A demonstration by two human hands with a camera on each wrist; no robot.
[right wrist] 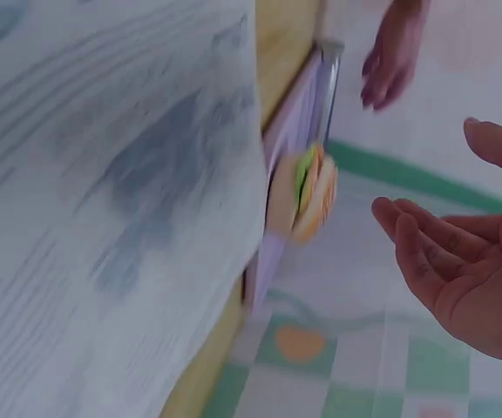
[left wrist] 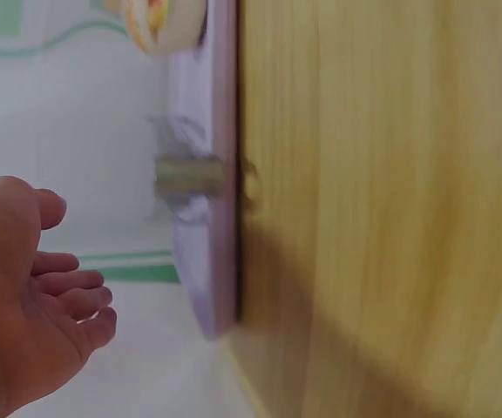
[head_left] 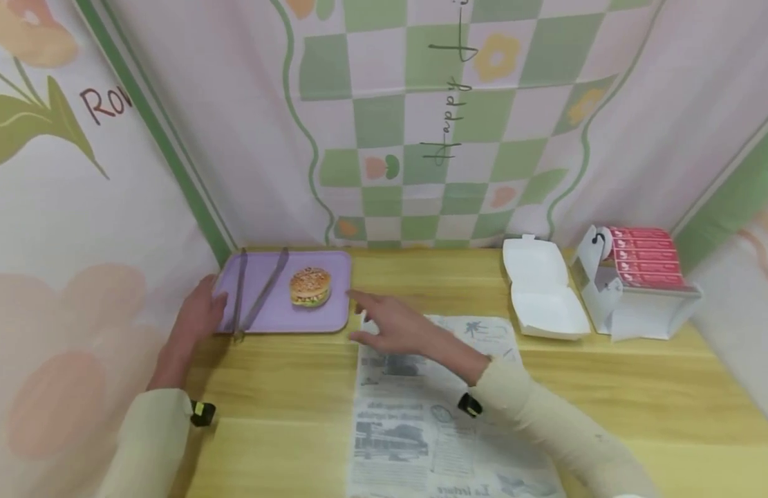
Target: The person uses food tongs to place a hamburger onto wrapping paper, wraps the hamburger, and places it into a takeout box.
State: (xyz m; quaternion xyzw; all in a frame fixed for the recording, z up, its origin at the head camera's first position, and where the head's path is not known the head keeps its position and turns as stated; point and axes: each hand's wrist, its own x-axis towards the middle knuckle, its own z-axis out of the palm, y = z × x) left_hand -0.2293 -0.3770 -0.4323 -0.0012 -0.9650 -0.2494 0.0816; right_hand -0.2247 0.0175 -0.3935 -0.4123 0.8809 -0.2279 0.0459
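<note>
A sesame-bun burger (head_left: pixel 310 287) sits on the right half of a lilac tray (head_left: pixel 278 321). To its left lie metal tongs (head_left: pixel 265 289), their arms spread and their joined end (left wrist: pixel 190 176) over the tray's near edge. My left hand (head_left: pixel 201 309) is beside the tray's left end, fingers loosely bent and holding nothing in the left wrist view. My right hand (head_left: pixel 395 325) reaches toward the tray's right edge, index finger extended close by it. In the right wrist view its fingers are relaxed and the palm holds nothing.
Printed newspaper-style paper (head_left: pixel 390 408) lies on the wooden table (head_left: pixel 278 408) under my right forearm. An opened white takeaway box (head_left: pixel 545 308) stands at the right, beside a white holder with red-pink packets (head_left: pixel 648 256). Patterned curtains (head_left: pixel 415 124) hang behind and at both sides.
</note>
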